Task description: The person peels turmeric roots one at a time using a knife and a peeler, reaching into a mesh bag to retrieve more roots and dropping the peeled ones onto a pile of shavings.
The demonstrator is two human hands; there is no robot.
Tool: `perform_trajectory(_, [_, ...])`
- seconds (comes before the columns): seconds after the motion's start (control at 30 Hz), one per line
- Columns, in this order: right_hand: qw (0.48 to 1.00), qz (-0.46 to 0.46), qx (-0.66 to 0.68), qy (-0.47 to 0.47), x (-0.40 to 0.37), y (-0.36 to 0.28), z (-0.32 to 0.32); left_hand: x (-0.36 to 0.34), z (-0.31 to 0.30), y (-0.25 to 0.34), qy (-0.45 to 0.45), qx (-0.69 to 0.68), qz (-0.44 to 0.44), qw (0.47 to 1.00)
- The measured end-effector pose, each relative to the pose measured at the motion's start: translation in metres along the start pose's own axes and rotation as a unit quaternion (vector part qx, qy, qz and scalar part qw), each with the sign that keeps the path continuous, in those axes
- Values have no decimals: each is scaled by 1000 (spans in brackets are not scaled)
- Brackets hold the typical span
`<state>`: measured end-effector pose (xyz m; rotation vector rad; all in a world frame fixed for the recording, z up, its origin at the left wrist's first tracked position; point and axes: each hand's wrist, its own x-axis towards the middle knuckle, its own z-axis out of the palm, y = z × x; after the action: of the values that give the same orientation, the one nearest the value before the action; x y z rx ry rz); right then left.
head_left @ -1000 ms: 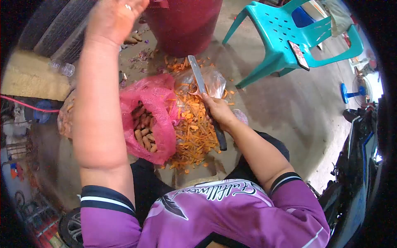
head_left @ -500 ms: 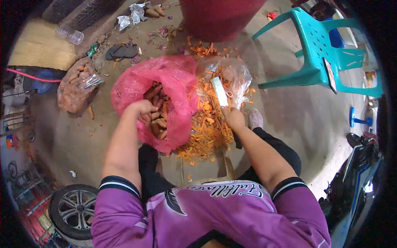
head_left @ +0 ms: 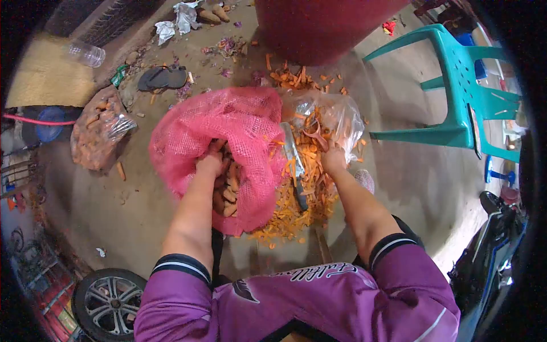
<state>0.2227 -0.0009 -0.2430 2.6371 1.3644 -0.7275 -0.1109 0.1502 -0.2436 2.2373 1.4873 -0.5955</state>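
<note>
The person's left hand point(head_left: 211, 162) is sunk wrist-deep in the open mouth of a pink mesh sack point(head_left: 228, 122), among the unpeeled carrots point(head_left: 231, 191) that fill it; its fingers are hidden, so the grip cannot be told. At the sack's 3 o'clock, a clear plastic bag point(head_left: 342, 117) lies open under a heap of orange peelings point(head_left: 310, 171). The right hand point(head_left: 333, 159) rests on that heap at the bag's edge, its grip unclear. A knife point(head_left: 293, 165) lies on the peelings between the hands. At 9 o'clock a second clear bag point(head_left: 97, 131) holds more carrots, and a red barrel point(head_left: 319, 23) stands at 12 o'clock.
</note>
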Motion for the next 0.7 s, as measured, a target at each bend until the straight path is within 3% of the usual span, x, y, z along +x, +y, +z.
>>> perform_trajectory(0.03, [998, 49, 31, -20, 3, -2, -1, 7, 20, -10, 37, -58, -22, 997])
perform_trajectory(0.07, [1000, 22, 14, 1, 10, 1, 9, 15, 39, -20, 75, -115, -44, 990])
perform_trajectory(0.13, [997, 20, 1, -75, 9, -4, 2, 8, 33, -14, 75, -125, -77, 986])
perform_trajectory(0.17, [993, 19, -6, -115, 5, -5, -1, -12, -1, 8, 36, -78, -88, 992])
perform_trajectory(0.2, [999, 14, -15, -32, 7, 0, 17, -24, -23, 21, 0, -30, -98, 995])
perform_trajectory(0.3, [996, -5, -84, -28, 6, -3, 21, -33, -12, 14, 97, -210, -40, 972])
perform_trajectory(0.33, [997, 17, 69, 18, -4, -5, 13, -36, -16, 11, 41, -167, -40, 984])
perform_trajectory(0.4, [992, -72, 101, -21, -10, -9, -8, -44, -30, 5, -68, -79, -43, 994])
perform_trajectory(0.43, [986, -116, 116, -40, -10, -9, -17, -51, -38, 1, -109, -165, -40, 979])
perform_trajectory(0.47, [979, -155, 93, -98, -9, -10, -29, -58, -47, -3, -148, -249, -34, 956])
perform_trajectory(0.53, [929, -71, 314, -185, -36, -28, -73, -79, -78, 2, -248, -424, -73, 868])
perform_trajectory(0.57, [880, -28, 417, -225, -52, -35, -97, -93, -96, 9, -240, -508, -54, 825])
perform_trajectory(0.6, [870, -99, 433, -214, -63, -36, -111, -108, -112, 18, -230, -587, -34, 775])
perform_trajectory(0.7, [916, -168, 335, -145, -98, -39, -154, -149, -151, 49, -199, -734, 15, 649])
